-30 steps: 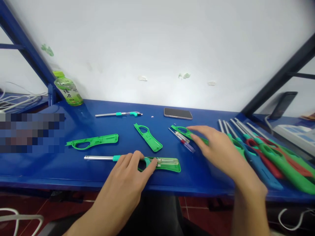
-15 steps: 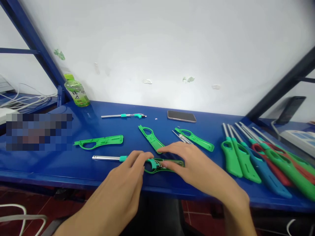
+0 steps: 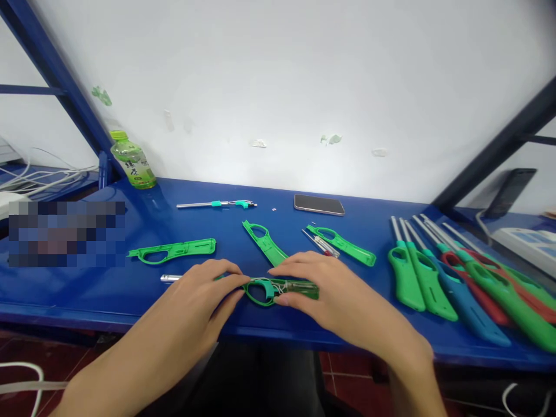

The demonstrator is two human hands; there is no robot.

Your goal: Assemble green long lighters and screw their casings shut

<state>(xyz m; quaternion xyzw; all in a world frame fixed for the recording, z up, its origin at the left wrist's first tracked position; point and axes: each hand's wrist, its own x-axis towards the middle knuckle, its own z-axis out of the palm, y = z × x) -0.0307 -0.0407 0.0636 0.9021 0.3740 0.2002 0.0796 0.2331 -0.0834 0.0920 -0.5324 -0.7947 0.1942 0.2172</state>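
An opened long-nozzle lighter (image 3: 299, 288) lies near the table's front edge, its green half-shell holding a teal trigger (image 3: 268, 288), thin wires and a dark green fuel tank. My left hand (image 3: 208, 295) is closed on it where the metal tube meets the handle, covering part of the tube. My right hand (image 3: 324, 284) has thumb and fingers on either side of the handle behind the trigger, closed around it. Just beyond lies a loose green half-shell (image 3: 266, 246), its lower end hidden by my right hand.
Another half-shell (image 3: 191, 249) lies left, one (image 3: 351, 249) right beside a screwdriver (image 3: 324, 244). A trigger-and-tube assembly (image 3: 217, 204), a phone (image 3: 319, 204) and a green bottle (image 3: 134, 162) stand or lie farther back. Several assembled lighters (image 3: 408, 284) line the right side.
My left hand has slid left from the trigger towards the tube, uncovering the trigger and finger loop. My right hand has shifted slightly left along the handle.
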